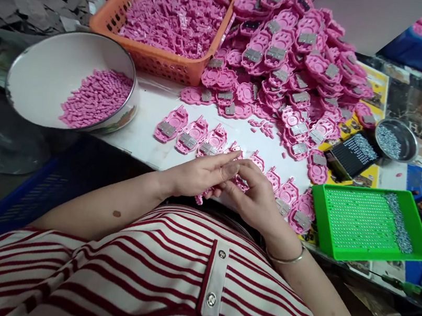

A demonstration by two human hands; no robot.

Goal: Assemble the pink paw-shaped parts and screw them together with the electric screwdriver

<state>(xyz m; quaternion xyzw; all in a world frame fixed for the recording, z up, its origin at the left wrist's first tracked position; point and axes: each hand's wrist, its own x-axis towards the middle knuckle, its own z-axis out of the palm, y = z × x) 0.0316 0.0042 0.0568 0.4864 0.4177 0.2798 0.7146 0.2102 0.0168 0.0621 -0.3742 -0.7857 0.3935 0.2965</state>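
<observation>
My left hand (pixel 203 173) and my right hand (pixel 255 193) meet over the front edge of the white table. Small pink plastic parts (pixel 199 199) stick out under my left palm, and its lower fingers curl round them. The right fingers are bent, their tips pressed against the left hand; whatever lies between them is hidden. Behind and beside both hands runs a row of pink plastic shells with metal plates, among them a left-hand shell (pixel 171 124) and a right-hand shell (pixel 301 214). Some shells in the middle are partly covered by my hands.
A big heap of pink shells (pixel 291 48) fills the back. To its left stand an orange basket (pixel 161 63) of small pink parts and a white enamel basin (pixel 41 74) with pink pegs. At right are a green tray (pixel 325 243), a black tray (pixel 346 170) and a metal bowl (pixel 410 151) of screws.
</observation>
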